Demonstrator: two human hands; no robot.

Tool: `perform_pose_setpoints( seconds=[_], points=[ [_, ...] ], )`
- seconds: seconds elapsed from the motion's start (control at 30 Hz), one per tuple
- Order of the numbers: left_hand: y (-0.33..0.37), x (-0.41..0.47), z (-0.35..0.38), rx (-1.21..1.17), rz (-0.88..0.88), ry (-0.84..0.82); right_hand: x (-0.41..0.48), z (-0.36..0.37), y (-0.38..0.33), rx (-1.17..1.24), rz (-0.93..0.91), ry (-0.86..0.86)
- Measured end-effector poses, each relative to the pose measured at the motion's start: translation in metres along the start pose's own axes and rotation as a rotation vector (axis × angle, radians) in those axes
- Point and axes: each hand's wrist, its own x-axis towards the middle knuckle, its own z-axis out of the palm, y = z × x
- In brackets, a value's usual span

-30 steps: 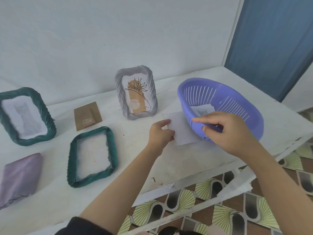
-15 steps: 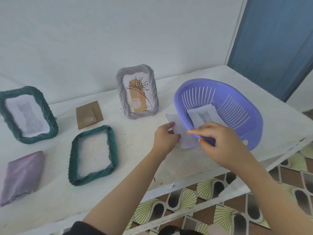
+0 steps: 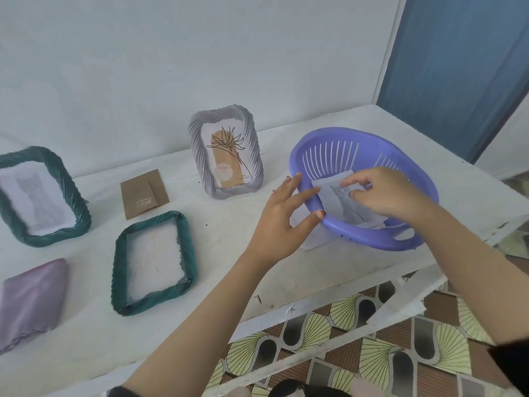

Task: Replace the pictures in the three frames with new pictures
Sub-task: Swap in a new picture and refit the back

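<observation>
Reaching into the purple basket (image 3: 315, 144) on the white table (image 3: 229, 239), your right hand (image 3: 383, 196) pinches a grey cat picture (image 3: 340, 204) that lies inside it, while your left hand (image 3: 280, 224) hangs open-fingered against the basket's near rim, over a blank sheet (image 3: 315, 239) lying half under the basket. Behind your left hand a grey frame (image 3: 226, 151) stands upright with a flower print, one green frame (image 3: 153, 262) lies flat beside it, and another green frame (image 3: 40, 196) sits at far left, near a brown backing card (image 3: 143, 193) and a folded lilac cloth (image 3: 28, 302).
</observation>
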Motion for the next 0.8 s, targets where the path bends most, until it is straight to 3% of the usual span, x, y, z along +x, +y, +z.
perform_pose_setpoints(
  seconds=[0.2,0.33,0.67,0.8],
  points=[
    [0.0,-0.001,-0.003,-0.025,-0.049,-0.033,0.016,0.014,0.003,-0.387,0.201,-0.237],
    [0.001,0.0,-0.002,-0.051,-0.056,-0.047,0.016,0.013,0.005,-0.433,0.241,-0.235],
    [-0.005,-0.003,0.0,-0.089,-0.041,-0.045,0.01,0.001,0.016,-0.048,0.121,0.138],
    [0.003,-0.002,-0.003,-0.109,0.038,0.056,-0.006,-0.004,0.0,0.131,-0.031,0.31]
  ],
)
